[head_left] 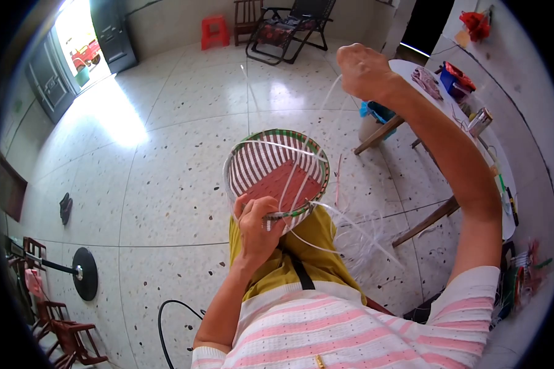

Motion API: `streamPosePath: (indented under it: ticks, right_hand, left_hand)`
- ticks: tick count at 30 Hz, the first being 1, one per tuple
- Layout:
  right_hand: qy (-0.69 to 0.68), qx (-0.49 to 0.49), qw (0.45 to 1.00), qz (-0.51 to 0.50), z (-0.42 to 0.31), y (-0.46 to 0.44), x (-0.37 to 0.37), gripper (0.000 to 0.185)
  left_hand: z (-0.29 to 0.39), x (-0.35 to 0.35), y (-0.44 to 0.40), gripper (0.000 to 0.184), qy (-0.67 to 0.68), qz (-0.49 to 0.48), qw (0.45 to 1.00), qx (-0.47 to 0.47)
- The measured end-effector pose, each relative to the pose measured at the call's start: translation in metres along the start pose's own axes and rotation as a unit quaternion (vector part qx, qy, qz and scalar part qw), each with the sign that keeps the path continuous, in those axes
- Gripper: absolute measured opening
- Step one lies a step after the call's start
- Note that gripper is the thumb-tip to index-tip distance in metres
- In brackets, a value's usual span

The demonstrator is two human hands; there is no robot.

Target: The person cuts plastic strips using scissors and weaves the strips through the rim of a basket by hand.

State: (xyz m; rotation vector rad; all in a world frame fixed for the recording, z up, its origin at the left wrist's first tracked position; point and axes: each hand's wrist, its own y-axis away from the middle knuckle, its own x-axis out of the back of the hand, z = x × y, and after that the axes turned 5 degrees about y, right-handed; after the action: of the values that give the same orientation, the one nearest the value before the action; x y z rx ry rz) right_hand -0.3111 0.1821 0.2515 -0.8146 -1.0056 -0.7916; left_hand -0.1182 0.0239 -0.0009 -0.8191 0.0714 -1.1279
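Note:
A round woven basket [271, 169] with red and white stripes and a partly green rim rests on my lap, its mouth facing up. My left hand [257, 226] grips the near rim, fingers over the edge. Raised high to the right, my right hand [366, 72] is closed on a thin white plastic strip [331, 92], which runs down toward the basket. More white strips cross the basket's mouth and hang off its right side. The exact spot where the held strip meets the rim is hard to make out.
To the right stands a white table [406, 69] with a can [480, 120] and a blue container [455, 83]. Loose white strips [369, 240] lie on the floor below. A red stool [215, 32] and a folding chair [289, 31] stand at the back.

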Motion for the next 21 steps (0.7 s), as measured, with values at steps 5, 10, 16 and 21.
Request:
streamPosePath:
  ticks: [5,10,16,21]
  right_hand:
    - [0.040,-0.002,0.996,0.081,-0.011,-0.006,-0.003,0.016]
    - [-0.230,-0.006,0.973,-0.002,0.002,-0.017,-0.004,0.019]
    - [-0.368,-0.004,0.925,0.092,-0.004,0.010,-0.011,0.028]
    - [-0.458,0.177,0.869,-0.064,-0.043,0.100,-0.030,0.027]
  left_hand:
    - [-0.002,0.001,-0.003,0.038,-0.005,0.000,1.000,-0.010]
    - [-0.002,0.003,-0.004,0.034,-0.017,-0.008,1.000,-0.018]
    - [-0.008,0.002,-0.006,0.030,-0.012,-0.003,1.000,-0.012]
    - [-0.007,0.002,-0.011,0.028,-0.021,-0.006,0.999,-0.032]
